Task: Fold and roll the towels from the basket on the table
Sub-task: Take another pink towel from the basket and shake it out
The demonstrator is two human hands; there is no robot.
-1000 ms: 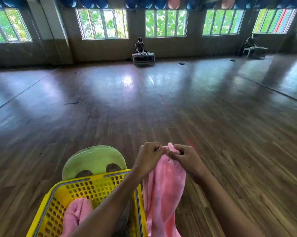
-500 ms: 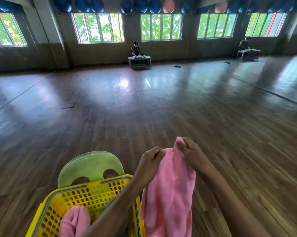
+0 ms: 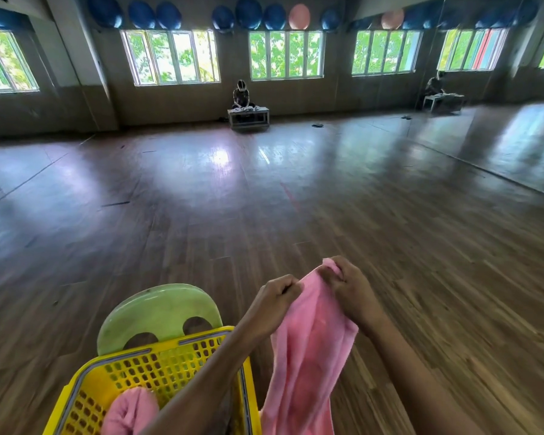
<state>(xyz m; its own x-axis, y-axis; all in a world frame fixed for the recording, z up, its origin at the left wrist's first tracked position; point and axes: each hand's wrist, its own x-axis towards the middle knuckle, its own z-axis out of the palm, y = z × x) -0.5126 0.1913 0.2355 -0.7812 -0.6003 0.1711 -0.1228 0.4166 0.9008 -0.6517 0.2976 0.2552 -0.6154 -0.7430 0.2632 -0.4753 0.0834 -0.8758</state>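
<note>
Left hand (image 3: 277,297) and right hand (image 3: 347,288) pinch the top edge of a pink towel (image 3: 308,356) hanging beside the yellow basket (image 3: 157,368), its lower end cut off; a rolled towel (image 3: 129,411) lies inside.

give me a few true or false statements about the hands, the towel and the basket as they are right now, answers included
1. The left hand and the right hand both pinch the top edge of the pink towel. True.
2. The pink towel is rolled up tight. False: it hangs loose from the two hands.
3. The yellow basket holds nothing. False: a rolled pink towel lies in it.
4. A green plastic chair shows just beyond the yellow basket. True.
5. The yellow basket is to the right of the pink towel. False: it is to the left of it.
</note>
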